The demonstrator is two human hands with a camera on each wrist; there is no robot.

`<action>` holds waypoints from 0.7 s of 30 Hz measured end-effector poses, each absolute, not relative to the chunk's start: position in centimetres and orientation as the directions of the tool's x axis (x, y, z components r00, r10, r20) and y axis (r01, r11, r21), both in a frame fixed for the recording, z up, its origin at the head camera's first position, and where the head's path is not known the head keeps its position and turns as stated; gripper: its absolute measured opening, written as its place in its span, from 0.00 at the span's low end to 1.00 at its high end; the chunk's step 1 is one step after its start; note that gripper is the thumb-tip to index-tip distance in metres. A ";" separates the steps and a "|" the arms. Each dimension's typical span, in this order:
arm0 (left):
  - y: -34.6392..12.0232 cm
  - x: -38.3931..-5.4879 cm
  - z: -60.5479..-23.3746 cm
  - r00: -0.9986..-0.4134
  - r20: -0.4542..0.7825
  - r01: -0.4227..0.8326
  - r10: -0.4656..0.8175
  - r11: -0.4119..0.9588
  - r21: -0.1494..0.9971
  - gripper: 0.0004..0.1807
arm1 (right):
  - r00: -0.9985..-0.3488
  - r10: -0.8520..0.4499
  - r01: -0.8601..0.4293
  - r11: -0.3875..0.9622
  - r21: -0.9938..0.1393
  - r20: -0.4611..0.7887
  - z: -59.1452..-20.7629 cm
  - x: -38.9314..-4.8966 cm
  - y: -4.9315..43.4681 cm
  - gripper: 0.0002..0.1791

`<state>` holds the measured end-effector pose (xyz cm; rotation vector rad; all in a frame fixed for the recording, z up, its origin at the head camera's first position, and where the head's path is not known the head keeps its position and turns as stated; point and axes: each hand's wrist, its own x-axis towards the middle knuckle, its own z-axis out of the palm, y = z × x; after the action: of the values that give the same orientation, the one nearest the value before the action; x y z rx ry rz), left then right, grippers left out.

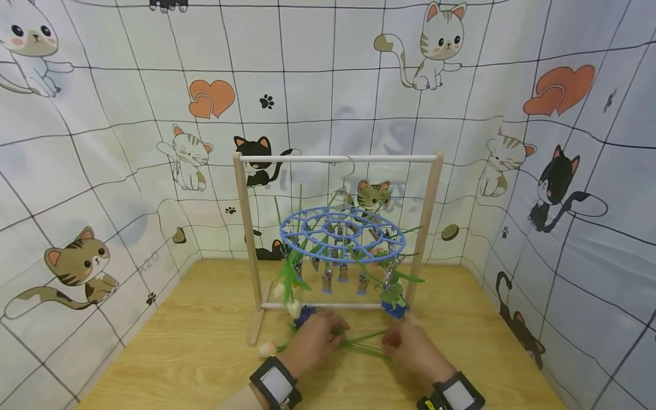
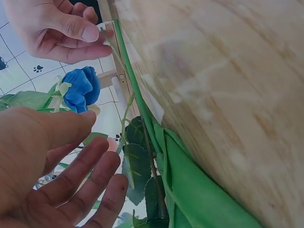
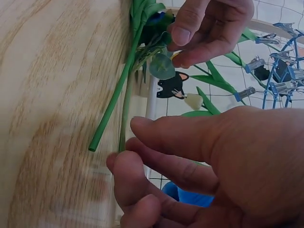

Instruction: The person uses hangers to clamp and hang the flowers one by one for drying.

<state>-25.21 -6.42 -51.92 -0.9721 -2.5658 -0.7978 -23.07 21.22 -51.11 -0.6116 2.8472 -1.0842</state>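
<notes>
Several artificial flower stems [image 1: 361, 348] lie on the table between the hands. My right hand [image 1: 412, 350] has curled fingers at the end of one thin stem [image 3: 127, 107] and seems to hold it. A thicker green stem [image 3: 110, 107] ends beside those fingers, apart from them. Over the stems, my left hand [image 1: 314, 341] has its fingers spread with a gap between thumb and fingers [image 2: 97, 168]. Beyond it is a dark blue flower [image 1: 304, 315], and to its left a peach tulip [image 1: 267, 349].
A blue round clip hanger [image 1: 343, 259] hangs from a wooden rack [image 1: 427, 205] just behind the hands. White tulips [image 1: 294, 308] and a blue rose [image 1: 394, 309] dangle from its sides. Metal clips [image 1: 327, 282] hang below the ring. Cat-print sheets [image 1: 328, 97] surround the table [image 1: 205, 330].
</notes>
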 end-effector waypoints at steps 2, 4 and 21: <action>-6.4 -25.2 -52.0 -0.729 0.441 0.681 0.524 0.621 0.388 0.11 | -0.918 -0.380 -0.363 0.678 -0.639 0.119 -51.1 -23.0 21.2 0.07; -6.5 -25.3 -52.0 -0.725 0.444 0.685 0.527 0.623 0.379 0.11 | -0.911 -0.391 -0.384 0.680 -0.625 0.134 -51.1 -22.9 21.2 0.05; -7.4 -24.7 -52.9 -0.676 0.553 0.721 0.488 0.591 0.361 0.14 | -0.918 -0.335 -0.389 0.647 -0.656 0.213 -49.5 -21.5 20.5 0.04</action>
<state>-24.70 -7.43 -52.90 -0.9713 -2.4250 -0.8060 -21.54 20.47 -49.51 -0.6421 2.9155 -1.1894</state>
